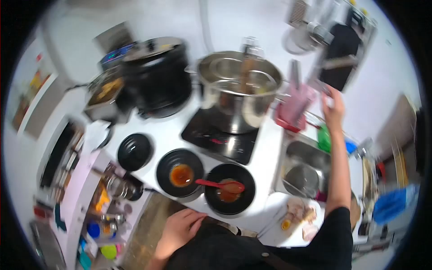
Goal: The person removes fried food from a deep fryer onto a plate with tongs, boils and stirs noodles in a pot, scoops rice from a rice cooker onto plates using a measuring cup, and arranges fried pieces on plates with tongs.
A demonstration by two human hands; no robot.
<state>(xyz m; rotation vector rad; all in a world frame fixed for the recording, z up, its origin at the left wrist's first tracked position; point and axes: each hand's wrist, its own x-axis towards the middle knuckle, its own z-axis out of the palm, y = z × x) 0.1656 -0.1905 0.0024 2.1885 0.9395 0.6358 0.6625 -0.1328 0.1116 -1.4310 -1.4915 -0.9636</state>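
Note:
My left hand (182, 228) rests at the front edge of the counter with its fingers loosely stretched out, holding nothing visible. Close to it are two black bowls with reddish-brown sauce, one on the left (166, 167) and one on the right (229, 207). A red spoon (220, 184) lies across the right bowl. My right hand (334, 109) is raised beside a pink utensil holder (300, 100) at the back right. Its fingers are bent together around a blurred, greyish thing that I cannot make out.
A large steel pot (234, 110) stands on a black induction cooker (220, 140). Behind are a black lidded cooker (157, 81) and, at left, a stack of black bowls (135, 152). A sink (310, 155) and a white cutting board (274, 228) with sliced meat and a halved egg are on the right.

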